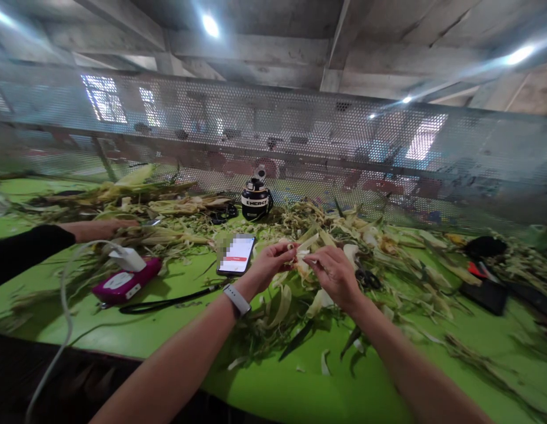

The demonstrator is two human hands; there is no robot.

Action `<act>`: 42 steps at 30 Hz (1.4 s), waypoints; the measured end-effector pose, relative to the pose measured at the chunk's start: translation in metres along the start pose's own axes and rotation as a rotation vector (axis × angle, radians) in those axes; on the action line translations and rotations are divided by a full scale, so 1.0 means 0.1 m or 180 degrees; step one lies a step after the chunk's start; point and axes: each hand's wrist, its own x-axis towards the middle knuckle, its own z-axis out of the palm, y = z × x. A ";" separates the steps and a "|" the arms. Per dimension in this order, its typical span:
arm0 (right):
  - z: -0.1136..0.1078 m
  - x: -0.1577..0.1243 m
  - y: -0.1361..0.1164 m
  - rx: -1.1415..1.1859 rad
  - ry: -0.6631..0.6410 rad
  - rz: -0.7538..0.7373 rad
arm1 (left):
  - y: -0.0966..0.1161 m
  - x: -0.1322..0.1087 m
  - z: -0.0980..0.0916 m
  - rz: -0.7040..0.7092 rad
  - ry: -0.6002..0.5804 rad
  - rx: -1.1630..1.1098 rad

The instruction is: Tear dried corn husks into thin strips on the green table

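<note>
Both pinch corn ear (302, 258): left hand (269, 265), right hand (337, 274); long axis roughly left-right.

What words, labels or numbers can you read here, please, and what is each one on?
"ENERGY": white letters on the black bottle by the mesh fence.
Phone screen: blurred, unreadable.
Pink power bank: its white label is too small to read.
Corn husk in the left hand and right hand: no writing.
</note>
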 end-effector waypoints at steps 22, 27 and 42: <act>0.12 -0.02 -0.01 0.0836 -0.0102 0.1754 | -0.08 -0.01 0.11 0.0338 -0.0577 0.0447; 0.09 0.01 -0.02 0.1166 0.0038 0.2178 | -0.06 0.00 0.09 0.0377 -0.0212 0.0391; 0.04 0.08 0.01 0.2549 0.0192 0.1877 | -0.05 0.02 0.02 0.0073 -0.0179 0.0055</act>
